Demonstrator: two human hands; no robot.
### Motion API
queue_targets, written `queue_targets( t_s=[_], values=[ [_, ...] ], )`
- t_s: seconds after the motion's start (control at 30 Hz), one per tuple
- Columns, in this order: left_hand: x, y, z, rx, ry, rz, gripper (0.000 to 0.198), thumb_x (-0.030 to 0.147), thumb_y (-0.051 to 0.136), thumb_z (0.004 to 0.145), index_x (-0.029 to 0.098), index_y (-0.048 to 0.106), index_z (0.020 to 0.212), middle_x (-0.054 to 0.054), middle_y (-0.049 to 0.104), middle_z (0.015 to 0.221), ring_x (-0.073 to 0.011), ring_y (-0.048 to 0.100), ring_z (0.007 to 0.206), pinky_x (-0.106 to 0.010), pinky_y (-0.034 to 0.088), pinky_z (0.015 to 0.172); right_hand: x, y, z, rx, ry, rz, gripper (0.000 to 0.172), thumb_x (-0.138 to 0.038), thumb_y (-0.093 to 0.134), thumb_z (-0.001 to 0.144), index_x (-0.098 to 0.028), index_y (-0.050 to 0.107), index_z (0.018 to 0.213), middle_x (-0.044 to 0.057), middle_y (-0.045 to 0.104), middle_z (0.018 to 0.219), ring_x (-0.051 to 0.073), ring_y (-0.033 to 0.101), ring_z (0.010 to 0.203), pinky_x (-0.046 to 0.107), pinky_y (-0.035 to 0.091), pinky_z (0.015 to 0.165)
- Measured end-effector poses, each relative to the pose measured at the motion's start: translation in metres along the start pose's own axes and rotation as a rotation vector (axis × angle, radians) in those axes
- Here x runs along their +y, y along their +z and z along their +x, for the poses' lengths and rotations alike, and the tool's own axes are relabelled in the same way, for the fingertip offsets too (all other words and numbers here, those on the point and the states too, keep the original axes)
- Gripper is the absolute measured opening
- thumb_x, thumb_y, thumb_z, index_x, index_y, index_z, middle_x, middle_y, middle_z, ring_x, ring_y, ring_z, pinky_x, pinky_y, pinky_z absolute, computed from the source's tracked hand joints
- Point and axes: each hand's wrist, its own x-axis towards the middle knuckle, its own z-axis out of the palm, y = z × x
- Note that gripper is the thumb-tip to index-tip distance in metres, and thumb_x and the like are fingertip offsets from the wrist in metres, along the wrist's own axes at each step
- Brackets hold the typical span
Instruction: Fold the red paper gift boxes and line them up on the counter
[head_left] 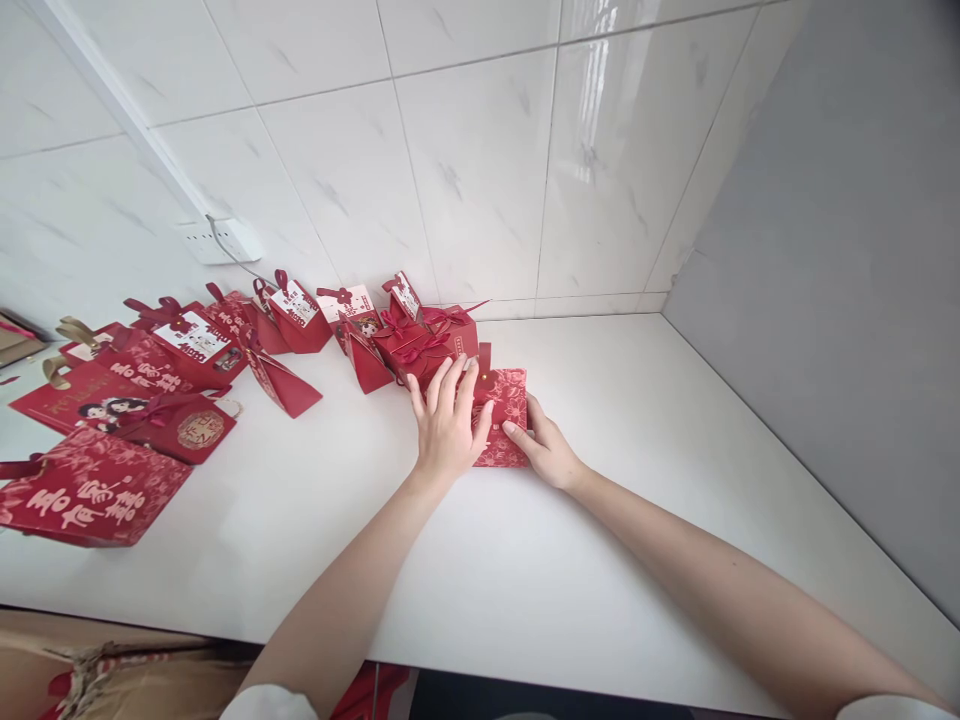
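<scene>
A red floral-patterned gift box (512,395) with a ribbon loop at its top is between my hands on the white table. My left hand (448,420) lies over its left side with the fingers spread. My right hand (551,445) grips its right edge, thumb on the front face and fingers behind. Just behind and to the left, several red boxes with dark red bows (420,345) are clustered, close to my left fingertips.
More red gift boxes and bags (97,490) crowd the left side of the white table (637,560). A socket (219,242) with a cable is on the tiled wall. A grey panel borders the right, and a cardboard box (150,680) is below the front edge.
</scene>
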Motion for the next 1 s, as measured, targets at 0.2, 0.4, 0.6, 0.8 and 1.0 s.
queue_targets(
  t_s=[0.2, 0.4, 0.6, 0.8, 1.0],
  values=[
    [-0.002, 0.000, -0.001, -0.009, 0.014, 0.025, 0.052, 0.032, 0.050, 0.090, 0.018, 0.045, 0.140, -0.012, 0.049, 0.141, -0.0298, 0.038, 0.136, -0.054, -0.003, 0.118, -0.001, -0.002, 0.000, 0.003, 0.013, 0.006, 0.058, -0.050, 0.052, 0.091, -0.028, 0.033, 0.142, 0.005, 0.049, 0.142, 0.024, 0.050, 0.126, 0.044, 0.039, 0.108],
    [-0.001, -0.005, -0.001, -0.030, -0.011, -0.014, 0.050, 0.032, 0.049, 0.090, 0.018, 0.047, 0.138, -0.012, 0.049, 0.142, -0.0294, 0.036, 0.137, -0.052, -0.001, 0.119, 0.000, 0.000, -0.002, -0.001, 0.017, 0.017, 0.058, -0.049, 0.052, 0.091, -0.028, 0.034, 0.142, 0.005, 0.050, 0.142, 0.023, 0.051, 0.125, 0.044, 0.040, 0.107],
    [-0.019, 0.010, -0.008, -0.003, -0.121, -0.246, 0.072, 0.038, 0.050, 0.091, 0.019, 0.016, 0.152, -0.013, 0.018, 0.158, -0.0266, 0.018, 0.146, -0.046, 0.017, 0.119, 0.006, -0.010, 0.004, 0.045, 0.012, 0.025, 0.059, -0.050, 0.055, 0.089, -0.027, 0.036, 0.140, 0.005, 0.053, 0.138, 0.023, 0.052, 0.123, 0.041, 0.044, 0.104],
    [-0.050, 0.049, -0.017, -0.323, -0.342, -0.751, 0.052, 0.045, 0.039, 0.096, 0.021, 0.043, 0.141, -0.011, 0.048, 0.143, -0.0228, 0.047, 0.131, -0.039, 0.038, 0.110, 0.020, -0.042, 0.022, 0.057, 0.046, 0.128, 0.061, -0.054, 0.051, 0.090, -0.028, 0.034, 0.143, 0.004, 0.046, 0.145, 0.022, 0.046, 0.130, 0.040, 0.039, 0.109],
    [-0.052, 0.052, -0.016, -0.387, -0.393, -0.869, 0.050, 0.048, 0.038, 0.095, 0.017, 0.056, 0.130, -0.009, 0.058, 0.133, -0.0226, 0.051, 0.126, -0.038, 0.036, 0.110, 0.023, -0.047, 0.023, 0.010, 0.067, 0.218, 0.056, -0.056, 0.042, 0.094, -0.032, 0.036, 0.144, 0.001, 0.040, 0.150, 0.021, 0.042, 0.134, 0.039, 0.033, 0.114]
  ],
)
